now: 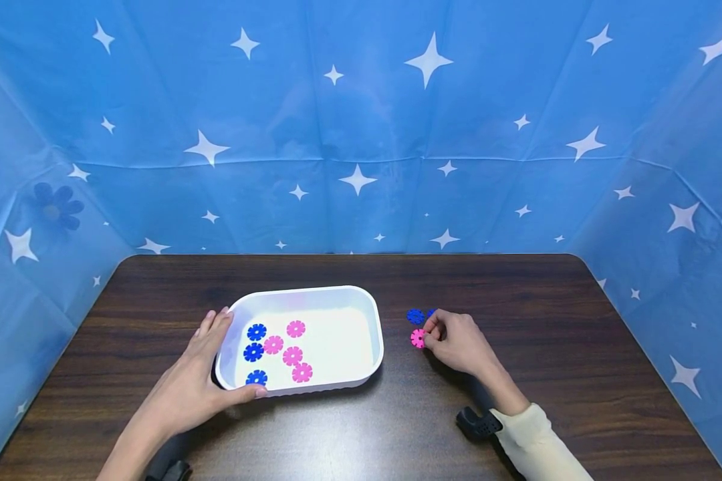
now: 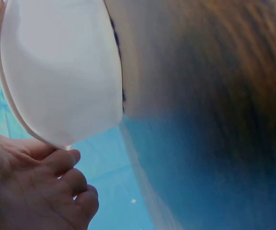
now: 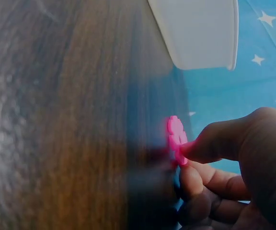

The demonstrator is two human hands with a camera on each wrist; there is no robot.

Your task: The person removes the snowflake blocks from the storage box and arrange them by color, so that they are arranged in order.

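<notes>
A white plastic tray (image 1: 349,347) stands on the table, with several blue notched discs (image 1: 254,352) and several pink notched discs (image 1: 292,356) lying in its left half. My left hand (image 1: 195,374) grips the tray's left end, thumb along the near side and fingers at the far corner; the left wrist view shows fingertips against the rim. To the right of the tray, my right hand (image 1: 460,342) pinches a pink snowflake-shaped disc (image 3: 175,139) between thumb and fingers, close above the tabletop. Just behind it lies a blue disc (image 1: 415,316); another blue disc (image 1: 432,312) is partly hidden by the fingers.
The dark wood table (image 1: 517,280) reaches back to a blue curtain (image 1: 361,120) with white stars, which also hangs on both sides. A black strapped device (image 1: 478,424) sits at the right wrist, near a cream sleeve (image 1: 535,441).
</notes>
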